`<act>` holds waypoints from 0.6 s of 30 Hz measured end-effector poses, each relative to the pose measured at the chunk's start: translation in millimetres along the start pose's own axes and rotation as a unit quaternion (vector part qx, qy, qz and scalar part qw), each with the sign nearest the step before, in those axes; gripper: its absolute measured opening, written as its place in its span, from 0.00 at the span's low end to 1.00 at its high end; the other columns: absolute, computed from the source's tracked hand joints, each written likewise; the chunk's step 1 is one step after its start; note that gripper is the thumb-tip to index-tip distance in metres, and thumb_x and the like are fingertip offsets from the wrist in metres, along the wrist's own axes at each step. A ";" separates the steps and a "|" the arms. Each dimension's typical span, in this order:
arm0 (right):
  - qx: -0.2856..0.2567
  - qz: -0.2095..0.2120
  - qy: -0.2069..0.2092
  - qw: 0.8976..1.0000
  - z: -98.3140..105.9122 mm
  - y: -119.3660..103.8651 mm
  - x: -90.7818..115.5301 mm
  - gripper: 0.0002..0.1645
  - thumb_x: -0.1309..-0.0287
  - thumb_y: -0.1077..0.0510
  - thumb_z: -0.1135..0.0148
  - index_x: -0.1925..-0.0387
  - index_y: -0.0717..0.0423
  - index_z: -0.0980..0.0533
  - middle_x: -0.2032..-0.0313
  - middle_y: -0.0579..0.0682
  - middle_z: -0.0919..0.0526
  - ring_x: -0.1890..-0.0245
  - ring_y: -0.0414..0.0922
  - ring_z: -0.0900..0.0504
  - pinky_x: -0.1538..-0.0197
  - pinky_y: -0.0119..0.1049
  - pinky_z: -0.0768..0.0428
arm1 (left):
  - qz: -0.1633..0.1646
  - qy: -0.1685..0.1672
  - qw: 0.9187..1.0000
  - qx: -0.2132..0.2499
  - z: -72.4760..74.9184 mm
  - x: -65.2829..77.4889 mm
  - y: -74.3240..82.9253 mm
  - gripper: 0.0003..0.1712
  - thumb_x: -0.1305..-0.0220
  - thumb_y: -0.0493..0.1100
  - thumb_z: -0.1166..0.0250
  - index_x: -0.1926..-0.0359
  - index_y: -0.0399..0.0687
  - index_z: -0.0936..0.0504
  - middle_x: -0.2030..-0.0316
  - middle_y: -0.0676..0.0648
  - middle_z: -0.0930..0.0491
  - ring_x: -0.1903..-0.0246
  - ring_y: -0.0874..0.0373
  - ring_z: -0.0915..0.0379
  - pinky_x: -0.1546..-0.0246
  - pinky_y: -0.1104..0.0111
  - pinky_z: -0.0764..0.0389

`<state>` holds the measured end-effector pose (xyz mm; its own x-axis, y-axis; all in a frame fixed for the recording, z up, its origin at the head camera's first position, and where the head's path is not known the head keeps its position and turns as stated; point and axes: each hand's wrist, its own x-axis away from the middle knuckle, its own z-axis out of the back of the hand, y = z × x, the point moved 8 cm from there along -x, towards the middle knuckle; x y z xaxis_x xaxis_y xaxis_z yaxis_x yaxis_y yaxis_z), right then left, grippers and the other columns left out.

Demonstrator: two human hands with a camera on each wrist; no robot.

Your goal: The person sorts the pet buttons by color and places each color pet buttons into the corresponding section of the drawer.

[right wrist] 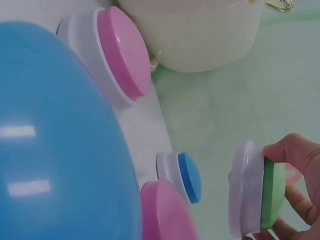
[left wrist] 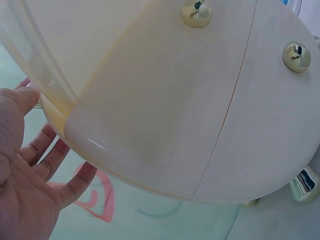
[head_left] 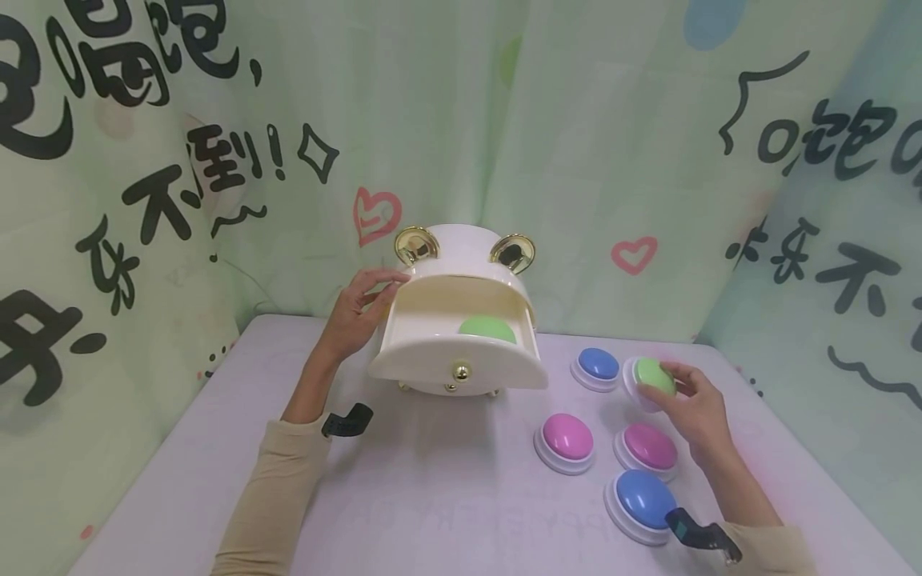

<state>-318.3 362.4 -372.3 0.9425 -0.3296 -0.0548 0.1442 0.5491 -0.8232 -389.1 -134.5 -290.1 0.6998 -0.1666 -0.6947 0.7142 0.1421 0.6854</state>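
A glossy white box (head_left: pixel 461 248) with two gold ears has its curved drawer (head_left: pixel 410 364) pulled out. A green dome (head_left: pixel 487 327), its lower part hidden by the drawer front, lies inside. My left hand (head_left: pixel 360 312) rests against the box's upper left side; in the left wrist view its fingers (left wrist: pixel 77 185) are spread along the edge. At the right, my right hand (head_left: pixel 695 400) grips a green push button (head_left: pixel 654 376) with a white base, thumb and fingers around its rim. The right wrist view shows that button (right wrist: pixel 272 195) tipped on its side, held apart from the other buttons.
Right of the box stand a small blue button (head_left: pixel 599 364), two pink buttons (head_left: pixel 568 437) and a larger-looking blue button (head_left: pixel 645 498) close under my right wrist. A printed green curtain (head_left: pixel 576 200) hangs behind and beside the white table (head_left: pixel 432 496).
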 end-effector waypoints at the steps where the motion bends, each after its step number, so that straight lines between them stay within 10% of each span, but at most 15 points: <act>1: -0.001 0.001 0.002 1.000 0.1 -1.1 1.0 0.49 0.32 0.43 0.35 0.23 0.61 0.44 0.25 0.68 0.41 0.26 0.67 0.43 0.30 0.66 0.34 | 0.001 0.000 1.000 0.001 0.0 0.0 0.7 0.14 0.24 0.34 0.43 0.44 0.38 0.17 0.45 0.39 0.22 0.39 0.54 0.31 0.39 0.41 0.27; 18: -0.019 0.013 0.049 0.999 0.4 -22.0 20.2 0.46 0.34 0.42 0.33 0.23 0.54 0.40 0.25 0.61 0.37 0.27 0.62 0.36 0.32 0.57 0.28 | 0.005 -0.001 1.000 -0.006 0.3 0.9 0.2 0.14 0.24 0.34 0.42 0.43 0.39 0.17 0.44 0.40 0.22 0.39 0.55 0.31 0.40 0.44 0.25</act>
<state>-302.3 344.0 -355.1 0.9118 -0.3900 -0.1286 0.1077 0.5294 -0.8415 -388.4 -134.8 -290.5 0.7068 -0.1662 -0.6876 0.7074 0.1550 0.6897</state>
